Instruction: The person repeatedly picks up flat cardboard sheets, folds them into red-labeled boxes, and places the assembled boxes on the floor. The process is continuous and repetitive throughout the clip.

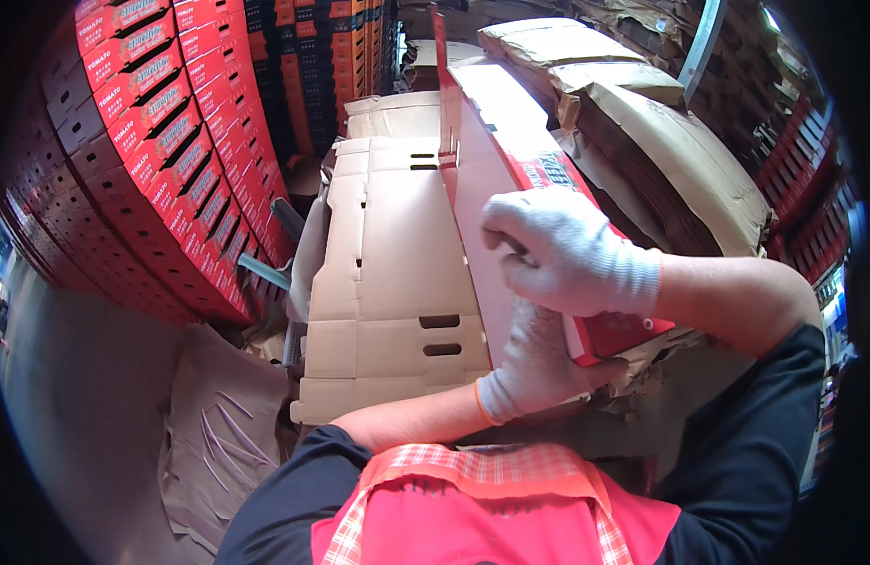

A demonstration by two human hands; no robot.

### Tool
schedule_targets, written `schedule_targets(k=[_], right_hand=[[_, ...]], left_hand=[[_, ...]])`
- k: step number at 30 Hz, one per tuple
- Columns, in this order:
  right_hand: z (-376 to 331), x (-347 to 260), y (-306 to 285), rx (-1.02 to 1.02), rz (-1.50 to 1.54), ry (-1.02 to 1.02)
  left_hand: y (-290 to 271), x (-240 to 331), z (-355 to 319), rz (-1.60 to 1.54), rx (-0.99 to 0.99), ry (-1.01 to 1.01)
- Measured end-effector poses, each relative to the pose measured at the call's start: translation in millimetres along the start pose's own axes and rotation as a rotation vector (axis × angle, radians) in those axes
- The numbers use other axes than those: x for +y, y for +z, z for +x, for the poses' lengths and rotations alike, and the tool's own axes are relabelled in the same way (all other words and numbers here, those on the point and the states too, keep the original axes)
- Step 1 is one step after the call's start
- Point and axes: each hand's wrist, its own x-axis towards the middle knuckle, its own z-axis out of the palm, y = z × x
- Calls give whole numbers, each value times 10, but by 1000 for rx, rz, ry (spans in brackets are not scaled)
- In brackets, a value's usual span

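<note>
Step in hand, as judged: folding a flat red carton (491,160) into shape; carton stands on edge over a stack of flat brown cartons (388,282), just ahead of the chest; right hand (567,252), gloved, clamped over its upper edge; left hand (534,363), gloved, gripping the lower corner from beneath; hands close together, one above the other; next move likely calls for a firm push along the crease while the lower hand braces; wall of finished red boxes (171,160) at left.
</note>
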Motion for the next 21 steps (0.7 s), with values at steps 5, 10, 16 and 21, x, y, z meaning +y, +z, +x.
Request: schedule_targets(k=[5,10,16,21], right_hand=[[485,9,-22,308,223,-30],[729,460,-336,199,939,1155],[691,751,324,-108,181,141],[16,1449,918,-347,-516,50]], left_hand=[[-244,-53,-106,-223,153,30],[-359,-117,-381,-343,73,-112],[-565,139,-660,-111,-144,-340],[-1361,387,-897,232,-688,110]])
